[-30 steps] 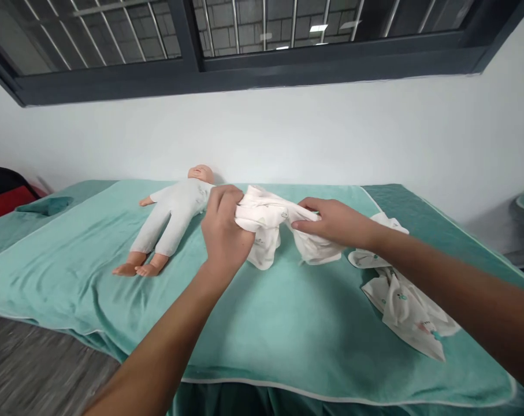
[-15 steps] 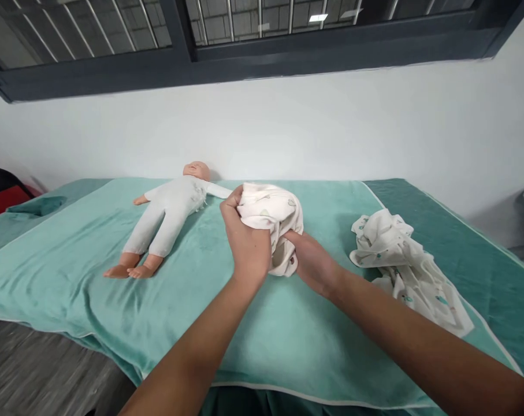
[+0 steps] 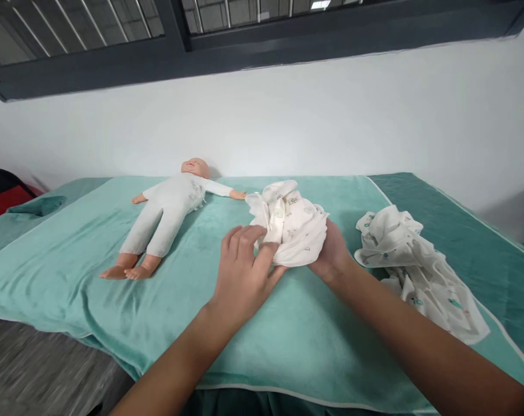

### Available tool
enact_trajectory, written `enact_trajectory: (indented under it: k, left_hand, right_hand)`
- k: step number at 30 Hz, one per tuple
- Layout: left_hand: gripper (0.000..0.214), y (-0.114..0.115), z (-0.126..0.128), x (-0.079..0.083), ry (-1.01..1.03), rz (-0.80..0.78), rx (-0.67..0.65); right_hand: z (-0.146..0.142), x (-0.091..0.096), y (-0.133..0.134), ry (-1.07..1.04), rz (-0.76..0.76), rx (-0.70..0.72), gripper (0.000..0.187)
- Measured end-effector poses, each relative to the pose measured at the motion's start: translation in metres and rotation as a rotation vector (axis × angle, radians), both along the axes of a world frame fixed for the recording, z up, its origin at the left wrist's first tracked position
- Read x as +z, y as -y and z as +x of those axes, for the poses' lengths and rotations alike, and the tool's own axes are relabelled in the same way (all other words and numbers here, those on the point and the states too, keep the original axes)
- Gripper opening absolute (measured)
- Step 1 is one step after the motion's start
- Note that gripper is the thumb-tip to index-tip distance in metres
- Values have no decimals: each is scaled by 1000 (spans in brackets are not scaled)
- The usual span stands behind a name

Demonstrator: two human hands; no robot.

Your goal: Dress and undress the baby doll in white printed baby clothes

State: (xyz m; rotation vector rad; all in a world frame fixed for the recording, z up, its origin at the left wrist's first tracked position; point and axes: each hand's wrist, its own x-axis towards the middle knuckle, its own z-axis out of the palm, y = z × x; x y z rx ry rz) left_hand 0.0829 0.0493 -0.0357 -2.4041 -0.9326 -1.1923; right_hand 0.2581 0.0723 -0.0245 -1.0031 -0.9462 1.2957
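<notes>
A bunched white baby garment [image 3: 298, 228] with small printed figures and a pale strip across its front is between my hands, above the bed. My right hand [image 3: 333, 248] holds it from the right side, its fingers mostly hidden behind the cloth. On the near left, my left hand [image 3: 244, 268] has bent fingers on the garment's edge, with the thumb below. Left of them a baby doll [image 3: 175, 199] in a white suit lies on its back, one arm stretched toward the garment. A second white printed garment [image 3: 411, 263] lies crumpled to the right, partly behind my right forearm.
A turquoise blanket [image 3: 84, 248] covers the bed, with a darker green cover [image 3: 465, 248] showing at the right. Behind it rises a white wall [image 3: 262, 127] below a dark window frame [image 3: 114, 69]. A red and black object [image 3: 4, 199] stands at the far left.
The garment has been turned and spread, so its printed front and strip now show. My left hand has moved down to its near edge; my right hand has shifted right. The doll's hand is now uncovered.
</notes>
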Motion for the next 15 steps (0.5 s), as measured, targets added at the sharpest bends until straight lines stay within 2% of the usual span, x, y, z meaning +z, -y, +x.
enact_trajectory:
  k: [4, 7, 9, 12, 13, 15]
  left_hand:
    - [17, -7, -4, 12, 34, 182, -80]
    - [19, -9, -4, 16, 2, 165, -11]
    - [16, -7, -1, 15, -26, 70, 91]
    - [16, 0, 9, 14, -47, -173, 205]
    - [24, 3, 12, 14, -52, -276, 205]
    - [43, 8, 16, 15, -49, -497, 121]
  right_hand:
    - [3, 8, 8, -31, 62, -54, 59]
    - [8, 13, 14, 33, 133, -105, 60]
    - [11, 14, 17, 49, 156, -140, 58]
    - [13, 14, 19, -42, 172, -168, 54]
    - [13, 13, 19, -84, 175, -165, 53]
    - [15, 13, 18, -170, 168, -152, 53]
